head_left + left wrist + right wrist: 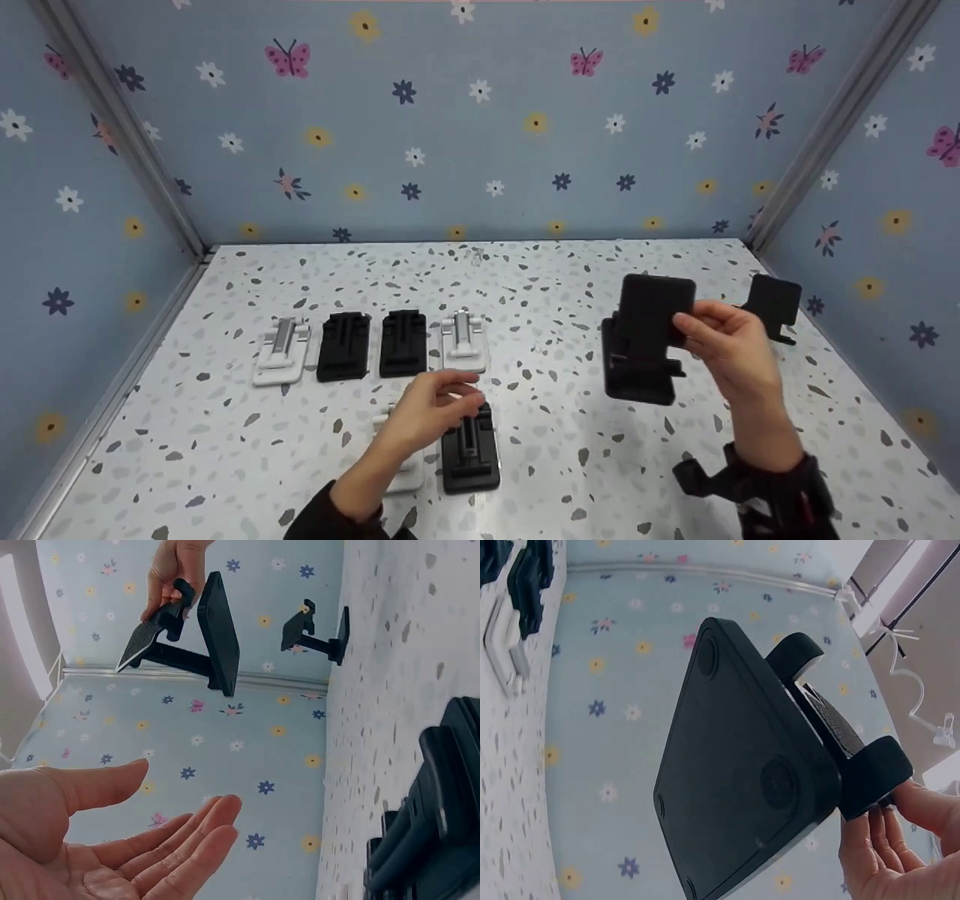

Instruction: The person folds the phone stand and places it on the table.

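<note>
My right hand pinches the upper plate of a black phone stand by its edge. The stand is unfolded and raised off the table; the right wrist view shows the underside of its base with round pads. My left hand hovers with loosely bent fingers above a folded black phone stand and a folded white one, which it partly hides. In the left wrist view, nothing lies between that hand's thumb and fingers.
Another unfolded black stand stands at the right, partly behind my right hand. A row further back holds a folded white stand, two black ones and another white one. Patterned panels enclose the speckled table.
</note>
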`<state>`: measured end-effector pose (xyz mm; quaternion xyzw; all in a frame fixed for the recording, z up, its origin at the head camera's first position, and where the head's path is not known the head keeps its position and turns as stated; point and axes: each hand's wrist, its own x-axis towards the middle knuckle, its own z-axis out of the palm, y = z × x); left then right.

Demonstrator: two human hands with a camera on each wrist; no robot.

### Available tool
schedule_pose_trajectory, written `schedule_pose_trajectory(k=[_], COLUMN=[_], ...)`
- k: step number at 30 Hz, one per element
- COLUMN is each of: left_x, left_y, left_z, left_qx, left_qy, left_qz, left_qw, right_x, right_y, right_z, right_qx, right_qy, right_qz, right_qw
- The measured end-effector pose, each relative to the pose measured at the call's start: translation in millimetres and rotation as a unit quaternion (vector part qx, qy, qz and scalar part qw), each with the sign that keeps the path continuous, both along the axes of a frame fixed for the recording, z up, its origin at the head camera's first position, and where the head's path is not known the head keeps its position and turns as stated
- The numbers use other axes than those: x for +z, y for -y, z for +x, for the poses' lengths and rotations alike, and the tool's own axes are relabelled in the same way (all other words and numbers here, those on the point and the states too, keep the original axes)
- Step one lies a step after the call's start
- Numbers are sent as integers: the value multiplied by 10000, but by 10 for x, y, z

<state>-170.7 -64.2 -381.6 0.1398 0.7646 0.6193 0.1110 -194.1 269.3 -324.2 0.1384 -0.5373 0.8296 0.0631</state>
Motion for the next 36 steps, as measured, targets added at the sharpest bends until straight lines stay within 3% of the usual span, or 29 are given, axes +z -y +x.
schedule_pose_trajectory(k=[3, 10, 15, 23, 29, 36], left_x=[24, 24, 17, 21, 13, 1], left_y=[-93, -282, -377, -454, -483, -490], left_z=[-14, -34, -48, -59, -66, -56], left_qx=[-180, -509, -675, -643, -433, -237], left_qy=[3, 232, 420, 693, 796, 775], left_qz=[248, 795, 1333, 2084, 2565, 2769], left_qw=[9995, 9953, 9879, 9735, 9623, 9575], right_x=[-46, -103, -100, -106, -120, -109], right_y=[184, 520, 679, 842, 921, 987], right_z=[-11, -17, -14, -22, 9, 82], right_qx=[345, 606, 674, 855, 517, -256], right_qy=[-79, -128, -262, -428, -413, -631], right_qz=[0, 3, 135, 61, 341, 1075], right_qw=[9994, 9981, 9973, 9954, 9972, 9919])
